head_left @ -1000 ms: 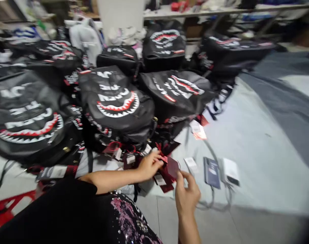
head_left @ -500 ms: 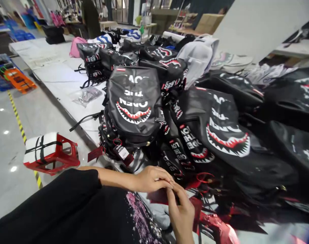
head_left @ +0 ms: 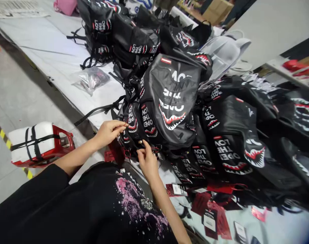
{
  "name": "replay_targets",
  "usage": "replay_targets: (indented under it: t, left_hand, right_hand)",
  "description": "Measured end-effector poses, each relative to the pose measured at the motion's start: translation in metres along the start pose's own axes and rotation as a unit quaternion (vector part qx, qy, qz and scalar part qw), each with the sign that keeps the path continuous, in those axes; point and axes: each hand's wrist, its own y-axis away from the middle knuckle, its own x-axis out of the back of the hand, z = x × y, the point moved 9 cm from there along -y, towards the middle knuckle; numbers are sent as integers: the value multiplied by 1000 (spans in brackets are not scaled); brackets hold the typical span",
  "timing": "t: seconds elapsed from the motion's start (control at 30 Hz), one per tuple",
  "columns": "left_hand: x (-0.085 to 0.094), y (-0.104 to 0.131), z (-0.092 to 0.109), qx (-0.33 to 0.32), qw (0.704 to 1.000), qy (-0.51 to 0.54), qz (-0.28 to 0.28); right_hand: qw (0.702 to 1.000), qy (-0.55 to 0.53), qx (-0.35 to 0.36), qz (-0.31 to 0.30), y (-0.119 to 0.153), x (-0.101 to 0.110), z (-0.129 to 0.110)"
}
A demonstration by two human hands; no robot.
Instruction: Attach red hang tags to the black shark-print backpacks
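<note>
My left hand (head_left: 109, 133) is closed in a pinch at the lower left side of a stack of black backpacks. Something thin seems to lie between thumb and forefinger, too small to make out. My right hand (head_left: 148, 161) reaches to the stack's near edge. Its thumb and forefinger are apart, beside a small gold-coloured zipper pull (head_left: 140, 142). The top backpack (head_left: 173, 98) leans tilted over the others, with white lettering and a red-and-white shark mouth. A dark red tag (head_left: 116, 152) hangs below the hands, partly hidden.
More black backpacks (head_left: 235, 145) lie piled to the right. Red and black tags (head_left: 209, 222) are scattered at the near right. A clear plastic bag (head_left: 91, 80) lies on the white table (head_left: 55, 62). A red stool (head_left: 64, 135) with a strapped white pad stands left on the floor.
My hands have come apart from each other and moved left to the backpack stack. The top backpack now sits askew, exposing the ones beneath. The view has tilted downward.
</note>
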Motion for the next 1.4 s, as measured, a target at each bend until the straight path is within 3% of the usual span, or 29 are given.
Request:
replay_targets:
  t: [0.1, 0.2, 0.27, 0.37, 0.47, 0.57, 0.73, 0.83, 0.93, 1.0, 1.07, 1.1, 1.13, 1.23, 1.33, 1.4]
  left_hand:
    - [-7, -7, -35, -14, 985, -147, -94]
    - [-29, -5, -67, -18, 963, -204, -175]
    - [-40, -4, -81, -24, 951, -231, -202]
    - [-52, -6, -95, -35, 935, -262, -236]
    - [-61, -11, -99, -52, 927, -262, -263]
    - [-71, -16, -96, -74, 928, -238, -278]
    - [-97, -22, -79, -108, 931, -159, -310]
    - [-105, -26, -76, -55, 926, -107, -357]
    - [-104, -27, -82, 20, 902, -111, -417]
    - [-101, -26, -84, 47, 889, -86, -447]
    - [-97, -27, -86, 66, 888, -25, -455]
    - [-95, -27, -87, 76, 888, 16, -453]
    - [-94, -27, -88, 89, 885, 61, -453]
    - [-94, -20, -90, 130, 849, 184, -478]
    - [-90, -14, -90, 126, 829, 216, -501]
    - [-87, -11, -90, 109, 829, 204, -510]
  right_hand:
    - [981, 170, -66, -63, -30, -26, -13]
    - [957, 263, -109, -61, -48, -31, -14]
    - [964, 230, -124, -43, -50, -32, -8]
    - [991, 78, -107, 2, -43, -36, 4]
    - [992, -48, -89, 70, -33, -37, 16]
    - [988, -47, -101, 103, -28, -39, 23]
    - [972, 167, -156, 60, -35, -35, 11]
    - [942, 280, -184, 1, -37, -28, 2]
    - [931, 307, -198, -24, -32, -16, 0]
    - [948, 240, -208, -30, -28, -13, 6]
    - [970, 59, -230, -57, -23, -22, 17]
    - [965, -57, -244, -73, -21, -29, 22]
    - [947, -171, -259, -87, -19, -37, 25]
    - [853, -425, -289, -89, -17, -52, 26]
    - [780, -549, -295, -58, -19, -54, 22]
    - [756, -579, -302, -45, -19, -54, 21]
